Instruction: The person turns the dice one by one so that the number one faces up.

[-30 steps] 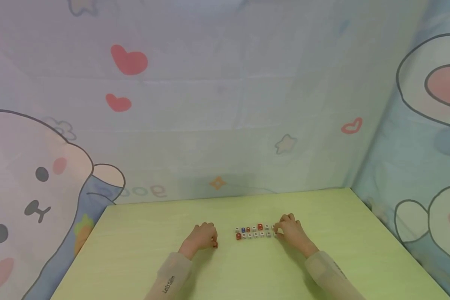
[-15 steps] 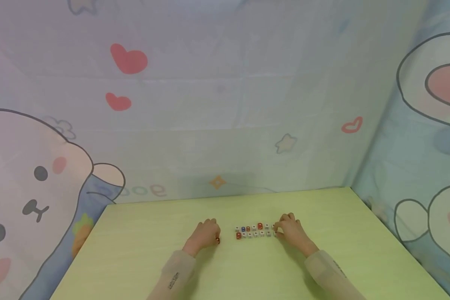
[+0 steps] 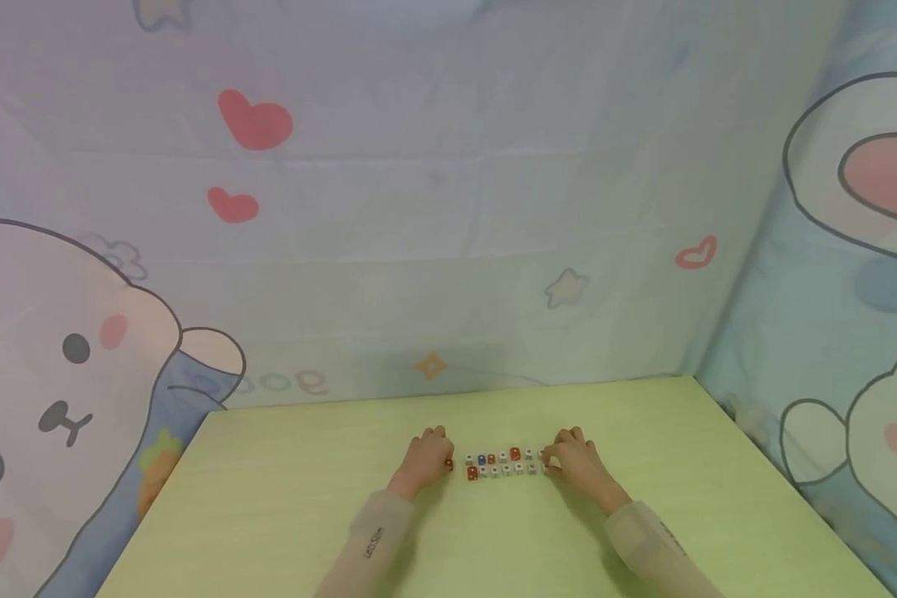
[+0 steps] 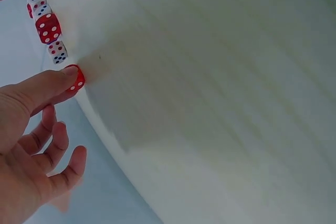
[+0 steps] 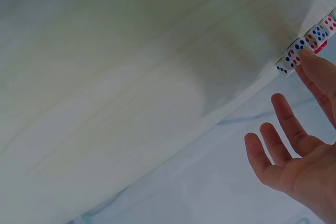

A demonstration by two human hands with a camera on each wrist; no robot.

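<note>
My left hand (image 3: 426, 459) pinches a red die (image 4: 79, 81) between thumb and index finger, close to the left end of two short rows of dice. Its other fingers are loosely bent. Nearest to it in the left wrist view are a white die (image 4: 57, 52) and a larger red die (image 4: 49, 28). At the rows' right end, my right hand (image 3: 581, 467) has its thumb and index finger on a white die (image 5: 296, 47). Another white die (image 5: 283, 67) sits just beside that grip. The back row also holds a blue die (image 3: 482, 459) and a red die (image 3: 515, 453).
The dice stand on a pale yellow-green table (image 3: 284, 498). Behind it hangs a printed cloth backdrop (image 3: 389, 208) with hearts and stars, and another cloth (image 3: 785, 332) runs along the right side.
My left hand has moved right and away from me with the red die, up to the left end of the rows. The right hand has stayed at the right end.
</note>
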